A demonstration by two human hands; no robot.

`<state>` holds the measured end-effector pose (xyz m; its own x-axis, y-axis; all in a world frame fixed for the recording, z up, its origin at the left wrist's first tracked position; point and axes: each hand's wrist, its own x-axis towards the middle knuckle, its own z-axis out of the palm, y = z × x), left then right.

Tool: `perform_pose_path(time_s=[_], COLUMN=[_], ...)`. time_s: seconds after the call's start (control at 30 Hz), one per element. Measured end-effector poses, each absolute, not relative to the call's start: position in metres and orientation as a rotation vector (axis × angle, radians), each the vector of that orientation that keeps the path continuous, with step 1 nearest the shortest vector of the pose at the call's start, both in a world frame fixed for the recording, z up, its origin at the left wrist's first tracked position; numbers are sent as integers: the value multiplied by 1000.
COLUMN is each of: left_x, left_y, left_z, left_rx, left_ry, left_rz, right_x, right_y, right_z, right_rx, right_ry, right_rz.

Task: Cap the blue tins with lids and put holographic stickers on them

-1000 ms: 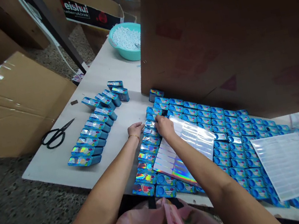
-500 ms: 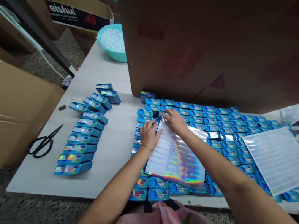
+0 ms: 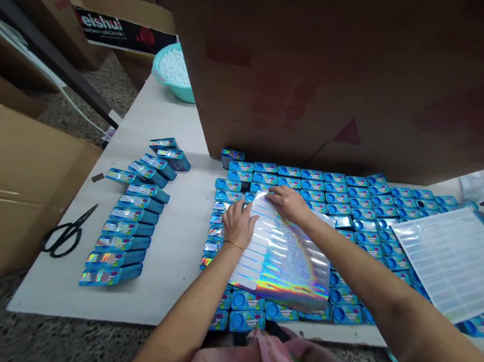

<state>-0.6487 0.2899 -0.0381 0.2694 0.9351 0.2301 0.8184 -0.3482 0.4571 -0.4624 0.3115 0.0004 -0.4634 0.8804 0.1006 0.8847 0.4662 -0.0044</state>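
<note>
A shiny holographic sticker sheet [image 3: 283, 255] lies over rows of small blue tins [image 3: 313, 186]. My left hand [image 3: 237, 225] rests at the sheet's upper left edge, fingers apart. At its top right edge is my right hand [image 3: 287, 203], fingers bent together on the sheet's border; the fingertips are partly hidden. Further right, a whitish sheet with strip outlines [image 3: 460, 261] covers more tins. To the left, several blue tins [image 3: 126, 227] stand on edge in a slanting row.
Black scissors [image 3: 66, 234] lie near the white table's [image 3: 105, 305] left edge. A large cardboard box [image 3: 297, 71] stands behind the tins. A turquoise basin [image 3: 182, 91] of white pieces sits at the back, and another carton [image 3: 3, 185] is at the left.
The sheet's top has come up slightly between my hands, and its lower edge has shifted a little left. My left hand has moved slightly down and left. The view has shifted slightly.
</note>
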Motion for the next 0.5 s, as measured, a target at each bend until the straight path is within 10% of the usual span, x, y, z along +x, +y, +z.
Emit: perform_pose_path(time_s=[0.5], left_x=[-648], left_y=[290], left_z=[-43], left_rx=[2381], left_ry=[1643], left_rz=[691], right_x=[-462], right_y=[325], right_z=[-13], right_rx=[-1497], right_ry=[-2618], right_rz=[-85])
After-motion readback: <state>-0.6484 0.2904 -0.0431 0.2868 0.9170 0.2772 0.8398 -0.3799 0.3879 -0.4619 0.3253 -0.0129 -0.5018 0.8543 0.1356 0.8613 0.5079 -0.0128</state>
